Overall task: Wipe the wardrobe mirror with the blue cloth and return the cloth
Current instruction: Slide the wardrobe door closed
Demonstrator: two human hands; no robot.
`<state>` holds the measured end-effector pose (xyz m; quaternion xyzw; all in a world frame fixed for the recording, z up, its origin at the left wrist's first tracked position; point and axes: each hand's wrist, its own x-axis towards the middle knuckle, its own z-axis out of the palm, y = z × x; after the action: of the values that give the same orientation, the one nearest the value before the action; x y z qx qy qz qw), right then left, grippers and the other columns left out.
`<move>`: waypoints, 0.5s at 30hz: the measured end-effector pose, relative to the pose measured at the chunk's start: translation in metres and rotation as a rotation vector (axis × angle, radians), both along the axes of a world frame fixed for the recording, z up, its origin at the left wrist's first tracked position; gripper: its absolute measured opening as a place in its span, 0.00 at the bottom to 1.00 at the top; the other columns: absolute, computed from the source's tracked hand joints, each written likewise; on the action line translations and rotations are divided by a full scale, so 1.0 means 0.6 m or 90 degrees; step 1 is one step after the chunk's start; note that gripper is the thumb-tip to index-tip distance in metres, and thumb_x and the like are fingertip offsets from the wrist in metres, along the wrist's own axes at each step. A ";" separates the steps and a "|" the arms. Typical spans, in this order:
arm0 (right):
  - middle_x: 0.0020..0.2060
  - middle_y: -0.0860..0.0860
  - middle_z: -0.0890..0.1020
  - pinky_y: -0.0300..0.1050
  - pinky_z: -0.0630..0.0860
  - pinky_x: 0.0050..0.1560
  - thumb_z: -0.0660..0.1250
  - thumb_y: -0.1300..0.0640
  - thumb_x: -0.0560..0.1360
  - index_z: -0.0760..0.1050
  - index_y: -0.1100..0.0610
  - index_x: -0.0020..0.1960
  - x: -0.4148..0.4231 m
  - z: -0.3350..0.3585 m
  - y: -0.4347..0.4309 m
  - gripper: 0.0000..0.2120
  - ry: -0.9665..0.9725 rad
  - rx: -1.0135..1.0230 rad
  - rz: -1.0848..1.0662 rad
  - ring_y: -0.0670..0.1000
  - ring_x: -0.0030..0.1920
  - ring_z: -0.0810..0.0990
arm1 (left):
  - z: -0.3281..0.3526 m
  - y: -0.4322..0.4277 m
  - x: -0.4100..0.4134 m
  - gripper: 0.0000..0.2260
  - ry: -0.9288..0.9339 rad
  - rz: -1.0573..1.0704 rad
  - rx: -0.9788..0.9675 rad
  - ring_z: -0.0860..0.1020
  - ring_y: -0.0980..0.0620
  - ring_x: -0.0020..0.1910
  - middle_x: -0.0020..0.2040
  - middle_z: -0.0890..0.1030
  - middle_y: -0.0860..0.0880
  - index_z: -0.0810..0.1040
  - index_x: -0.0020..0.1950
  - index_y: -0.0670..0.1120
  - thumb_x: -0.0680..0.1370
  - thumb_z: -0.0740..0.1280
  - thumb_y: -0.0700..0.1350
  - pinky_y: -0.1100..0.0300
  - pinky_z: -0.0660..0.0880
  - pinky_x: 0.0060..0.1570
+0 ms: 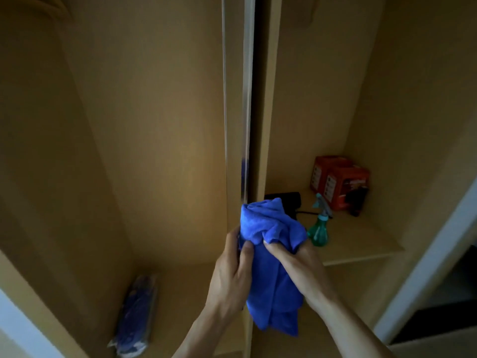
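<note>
We hold the blue cloth [268,267] in both hands, right in front of the door edge [247,112], down at its lower part. We cannot tell if the cloth touches it. The door edge is the tall shiny strip that runs up the middle of the wardrobe [154,125] (a little smear of blue shows in it, just above the cloth). Our left hand [229,275] grips the side of the cloth nearest the door edge, with the thumb pressed on the front and the fingers curled round behind. Our right hand [296,262] is on the side of the cloth away from the door edge, and its fingers are bunched tight into the folds. The cloth is scrunched into a lump above our hands and hangs down in a long flap below them.

To the right of the door edge there is a pale shelf [361,239]. On it stands a green spray bottle [318,228], just beside our right hand. A black thing [284,196] with a cord lies right by the door edge, partly hidden behind the cloth. Farther right of the door edge, at the back of the shelf, stand two red boxes [338,182], pushed together.

To the left of the door edge, low down inside the wardrobe, lies a long see-through packet [136,316] with something blue in it.
</note>
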<state>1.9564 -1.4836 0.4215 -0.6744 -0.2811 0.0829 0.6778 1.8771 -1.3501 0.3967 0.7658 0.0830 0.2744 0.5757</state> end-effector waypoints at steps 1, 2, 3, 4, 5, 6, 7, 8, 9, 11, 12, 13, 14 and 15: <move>0.52 0.42 0.85 0.38 0.79 0.52 0.71 0.56 0.78 0.79 0.39 0.56 -0.010 -0.007 -0.009 0.12 0.007 -0.009 -0.001 0.42 0.55 0.83 | -0.009 -0.010 -0.006 0.10 0.014 -0.018 -0.014 0.81 0.59 0.41 0.45 0.83 0.58 0.71 0.65 0.58 0.85 0.57 0.54 0.65 0.74 0.36; 0.53 0.42 0.85 0.39 0.79 0.52 0.71 0.56 0.79 0.79 0.39 0.56 -0.018 -0.013 -0.019 0.13 0.013 -0.019 -0.006 0.42 0.55 0.83 | -0.018 -0.020 -0.011 0.11 0.025 -0.032 -0.024 0.81 0.58 0.42 0.46 0.83 0.58 0.70 0.66 0.59 0.85 0.57 0.56 0.65 0.74 0.37; 0.53 0.43 0.85 0.39 0.80 0.53 0.70 0.56 0.79 0.80 0.39 0.57 -0.026 -0.020 -0.029 0.12 0.021 -0.029 -0.016 0.43 0.56 0.83 | -0.026 -0.030 -0.016 0.11 0.035 -0.044 -0.032 0.82 0.58 0.43 0.47 0.83 0.58 0.70 0.66 0.60 0.84 0.58 0.57 0.66 0.75 0.37; 0.53 0.43 0.86 0.41 0.80 0.53 0.70 0.55 0.79 0.80 0.40 0.57 -0.035 -0.027 -0.040 0.11 0.035 -0.042 -0.029 0.44 0.56 0.84 | -0.035 -0.041 -0.020 0.11 0.043 -0.054 -0.040 0.82 0.58 0.44 0.47 0.84 0.58 0.70 0.67 0.60 0.84 0.59 0.57 0.66 0.75 0.38; 0.52 0.44 0.86 0.41 0.80 0.53 0.70 0.52 0.78 0.80 0.41 0.56 -0.043 -0.035 -0.051 0.09 0.054 -0.057 -0.044 0.44 0.55 0.84 | -0.043 -0.051 -0.024 0.12 0.052 -0.064 -0.046 0.82 0.58 0.45 0.48 0.84 0.58 0.70 0.67 0.60 0.84 0.59 0.57 0.65 0.76 0.39; 0.50 0.44 0.86 0.42 0.79 0.51 0.70 0.49 0.76 0.80 0.41 0.54 -0.052 -0.044 -0.063 0.08 0.077 -0.070 -0.061 0.44 0.53 0.85 | -0.052 -0.061 -0.028 0.13 0.062 -0.074 -0.051 0.82 0.57 0.45 0.48 0.84 0.58 0.71 0.66 0.59 0.83 0.60 0.58 0.64 0.77 0.39; 0.48 0.45 0.87 0.41 0.79 0.49 0.70 0.47 0.75 0.81 0.41 0.53 -0.061 -0.054 -0.075 0.07 0.101 -0.079 -0.080 0.44 0.51 0.85 | -0.060 -0.072 -0.031 0.14 0.073 -0.085 -0.055 0.82 0.57 0.45 0.47 0.84 0.57 0.71 0.66 0.60 0.82 0.60 0.60 0.62 0.78 0.40; 0.46 0.45 0.87 0.40 0.79 0.47 0.70 0.45 0.74 0.81 0.41 0.52 -0.070 -0.063 -0.087 0.07 0.124 -0.085 -0.100 0.44 0.50 0.85 | -0.069 -0.082 -0.035 0.14 0.085 -0.094 -0.058 0.82 0.57 0.44 0.47 0.83 0.57 0.71 0.65 0.61 0.81 0.61 0.61 0.60 0.79 0.41; 0.45 0.45 0.87 0.39 0.79 0.46 0.70 0.44 0.73 0.81 0.41 0.51 -0.079 -0.073 -0.100 0.07 0.146 -0.092 -0.120 0.43 0.49 0.85 | -0.079 -0.092 -0.037 0.12 0.097 -0.102 -0.061 0.82 0.57 0.45 0.47 0.83 0.57 0.72 0.64 0.62 0.81 0.61 0.61 0.59 0.79 0.42; 0.45 0.45 0.87 0.38 0.79 0.45 0.70 0.41 0.73 0.81 0.41 0.49 -0.100 -0.090 -0.124 0.08 0.194 -0.103 -0.154 0.42 0.48 0.86 | -0.100 -0.115 -0.044 0.10 0.128 -0.115 -0.067 0.82 0.57 0.44 0.45 0.83 0.57 0.73 0.62 0.61 0.82 0.62 0.60 0.58 0.79 0.40; 0.45 0.45 0.87 0.38 0.79 0.45 0.71 0.41 0.74 0.81 0.41 0.49 -0.111 -0.100 -0.138 0.08 0.218 -0.102 -0.168 0.42 0.48 0.86 | -0.111 -0.129 -0.048 0.10 0.144 -0.122 -0.072 0.81 0.57 0.42 0.44 0.83 0.57 0.74 0.61 0.59 0.82 0.62 0.61 0.60 0.78 0.39; 0.46 0.45 0.87 0.37 0.79 0.44 0.71 0.41 0.74 0.82 0.42 0.49 -0.123 -0.110 -0.151 0.07 0.239 -0.098 -0.181 0.42 0.48 0.86 | -0.121 -0.143 -0.053 0.11 0.158 -0.129 -0.076 0.81 0.58 0.40 0.43 0.82 0.58 0.74 0.59 0.57 0.82 0.62 0.61 0.62 0.76 0.37; 0.45 0.45 0.88 0.35 0.79 0.42 0.71 0.41 0.75 0.82 0.42 0.49 -0.134 -0.119 -0.165 0.07 0.259 -0.094 -0.199 0.43 0.47 0.86 | -0.131 -0.158 -0.060 0.11 0.171 -0.136 -0.075 0.80 0.59 0.38 0.41 0.82 0.58 0.74 0.56 0.57 0.81 0.62 0.62 0.63 0.75 0.35; 0.44 0.45 0.88 0.33 0.79 0.40 0.71 0.41 0.76 0.82 0.42 0.48 -0.147 -0.126 -0.177 0.06 0.278 -0.088 -0.222 0.43 0.46 0.86 | -0.139 -0.173 -0.065 0.11 0.182 -0.144 -0.070 0.80 0.59 0.37 0.41 0.82 0.58 0.73 0.54 0.59 0.80 0.62 0.64 0.62 0.75 0.35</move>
<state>1.8685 -1.5901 0.3460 -0.7233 -0.0020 0.1275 0.6787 1.8382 -1.4538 0.3134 0.7689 0.0922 0.0913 0.6261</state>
